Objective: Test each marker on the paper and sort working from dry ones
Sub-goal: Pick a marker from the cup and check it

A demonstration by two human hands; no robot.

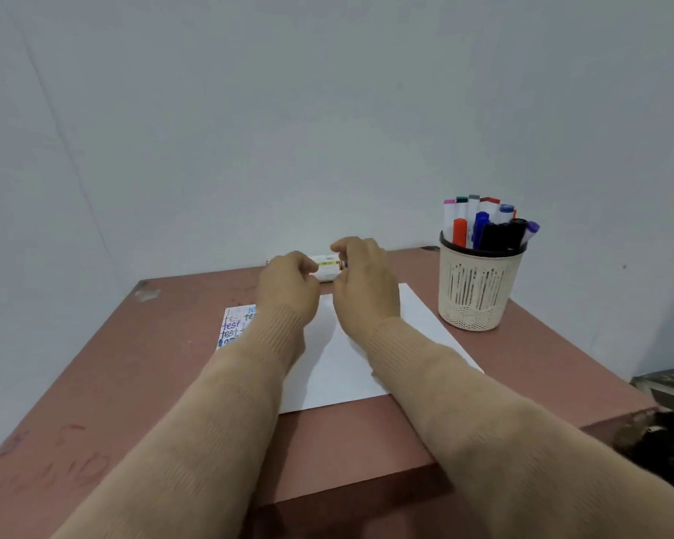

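Several white markers (pixel 329 266) lie across the back edge of the table, one with a yellow label and a purple end. My left hand (pixel 288 284) is over their left part, fingers curled round one white marker. My right hand (pixel 364 276) hovers at their right end, finger and thumb curved and apart around the purple tip, not closed on it. The white paper (pixel 351 363) lies under my forearms, with "test" written in several colours at its left edge (pixel 232 324). A cream mesh cup (pixel 479 289) at the right holds several markers (pixel 487 223).
The brown table (pixel 133 363) stands against a pale wall, its front edge near me. Dark clutter (pixel 662 387) lies beyond the table's right side. Faint scribbles mark the table's near left corner.
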